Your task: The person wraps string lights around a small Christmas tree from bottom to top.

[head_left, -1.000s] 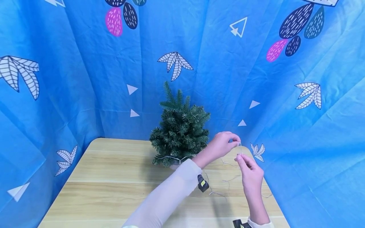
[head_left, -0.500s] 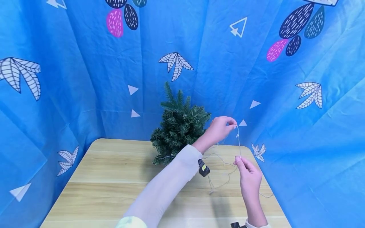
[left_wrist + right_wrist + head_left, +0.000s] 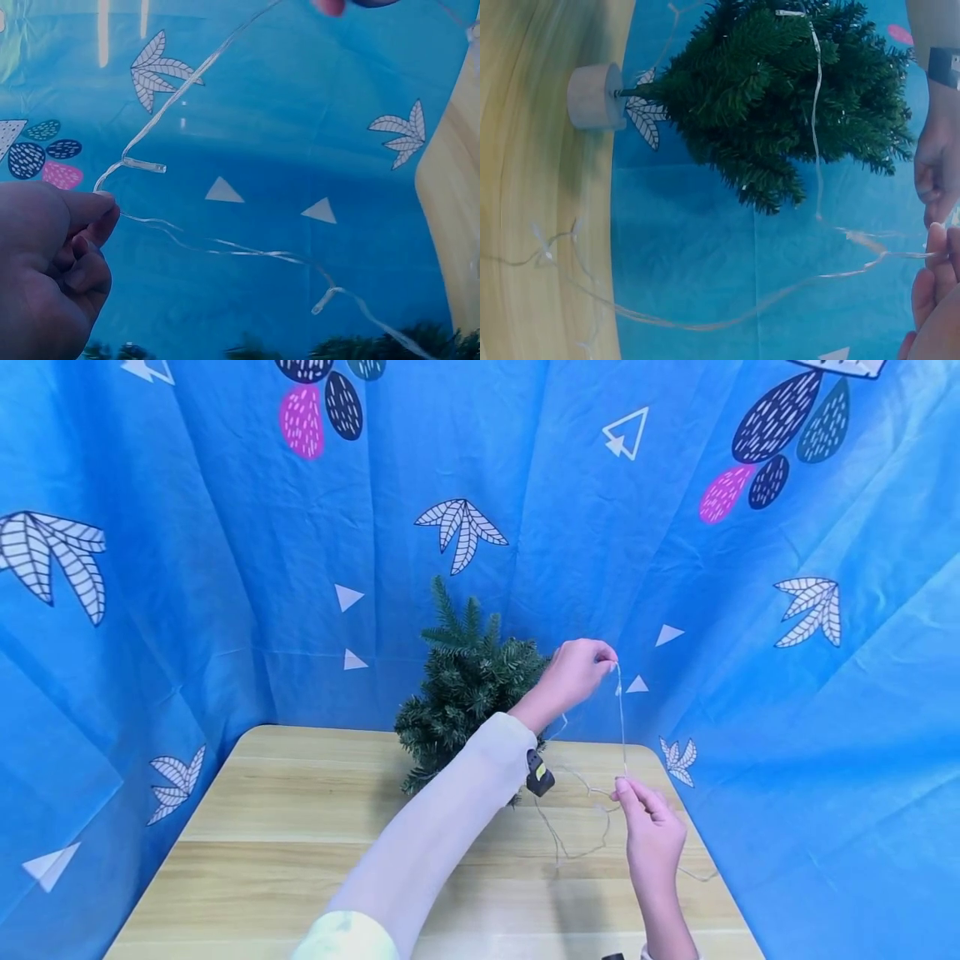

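A thin, clear-wired string of fairy lights (image 3: 622, 727) runs nearly upright between my two hands. Its upper end is pinched between thumb and fingertips of my left hand (image 3: 576, 672), raised beside the right side of a small artificial Christmas tree (image 3: 457, 702). Lower and nearer to me, my right hand (image 3: 654, 839) pinches the same wire. A small bulb (image 3: 146, 165) sticks out of the wire close to the left fingertips in the left wrist view. One length of wire (image 3: 817, 127) passes across the tree in the right wrist view.
The tree stands on a pale round base (image 3: 592, 97) on a wooden table (image 3: 247, 860). More slack wire (image 3: 570, 856) loops over the tabletop below my hands. A blue patterned cloth (image 3: 585, 527) hangs behind and along both sides.
My left hand has risen and shifted slightly left, drawing a longer stretch of wire between the hands. The right hand has dropped slightly, still pinching.
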`<state>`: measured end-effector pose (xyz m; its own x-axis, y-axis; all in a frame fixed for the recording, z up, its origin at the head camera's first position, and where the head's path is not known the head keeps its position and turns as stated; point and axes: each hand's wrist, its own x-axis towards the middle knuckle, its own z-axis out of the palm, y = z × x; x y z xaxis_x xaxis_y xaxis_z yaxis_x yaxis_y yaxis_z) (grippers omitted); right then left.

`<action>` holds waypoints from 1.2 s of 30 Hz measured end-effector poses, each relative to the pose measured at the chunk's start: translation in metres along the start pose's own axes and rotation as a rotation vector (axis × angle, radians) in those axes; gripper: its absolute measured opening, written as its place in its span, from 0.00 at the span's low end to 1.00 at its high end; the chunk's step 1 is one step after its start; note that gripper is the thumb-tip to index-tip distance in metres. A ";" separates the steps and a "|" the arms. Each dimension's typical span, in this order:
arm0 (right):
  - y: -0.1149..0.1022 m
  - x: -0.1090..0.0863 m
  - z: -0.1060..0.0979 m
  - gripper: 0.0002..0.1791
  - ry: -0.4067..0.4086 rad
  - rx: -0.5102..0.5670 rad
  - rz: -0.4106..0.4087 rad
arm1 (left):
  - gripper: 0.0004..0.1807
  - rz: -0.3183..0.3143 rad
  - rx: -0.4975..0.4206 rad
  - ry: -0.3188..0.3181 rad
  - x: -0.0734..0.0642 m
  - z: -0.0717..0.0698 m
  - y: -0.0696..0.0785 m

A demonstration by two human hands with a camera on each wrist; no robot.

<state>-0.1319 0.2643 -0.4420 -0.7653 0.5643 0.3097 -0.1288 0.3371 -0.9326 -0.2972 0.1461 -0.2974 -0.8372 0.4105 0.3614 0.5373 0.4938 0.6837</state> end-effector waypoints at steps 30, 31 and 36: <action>-0.010 -0.014 0.010 0.10 -0.098 0.078 -0.124 | 0.13 -0.062 -0.140 -0.076 0.042 -0.064 -0.018; -0.009 -0.014 0.010 0.09 -0.103 0.076 -0.133 | 0.13 -0.067 -0.143 -0.069 0.042 -0.066 -0.020; -0.007 -0.016 0.010 0.07 -0.117 0.080 -0.141 | 0.12 -0.097 -0.148 -0.041 0.045 -0.072 -0.027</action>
<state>-0.1255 0.2454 -0.4421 -0.8037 0.4229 0.4187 -0.2861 0.3425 -0.8949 -0.3565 0.0962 -0.2544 -0.8778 0.3990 0.2649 0.4308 0.4160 0.8009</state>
